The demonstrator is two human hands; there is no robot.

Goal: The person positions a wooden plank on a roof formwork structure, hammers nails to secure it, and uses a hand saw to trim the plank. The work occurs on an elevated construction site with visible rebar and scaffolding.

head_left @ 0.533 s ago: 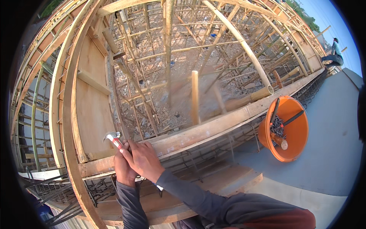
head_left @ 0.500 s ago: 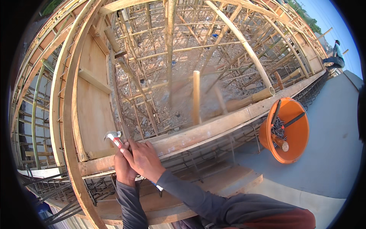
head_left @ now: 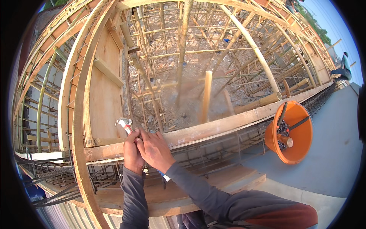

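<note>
A claw hammer [head_left: 124,123] with a metal head and a red and white neck leans up over a timber beam, its handle running back beneath my hands. My left hand [head_left: 133,154] is closed round the handle just below the head. Pressed against it from the right, my right hand [head_left: 157,152] lies over the handle with curled fingers; what its fingertips hold is hidden. Both hands are at the near edge of the wooden beam [head_left: 213,128]. A white and blue piece [head_left: 164,176] shows below my right wrist.
An orange bucket [head_left: 302,133] with nails and tool handles stands to the right on a grey surface [head_left: 331,133]. Curved timber [head_left: 79,133] rises at the left beside a plywood panel [head_left: 106,91]. Bamboo poles [head_left: 251,42] fill the pit beyond. A person [head_left: 343,70] sits far right.
The whole scene has shifted slightly right in the picture, hands and hammer with it. My hands keep together at the hammer.
</note>
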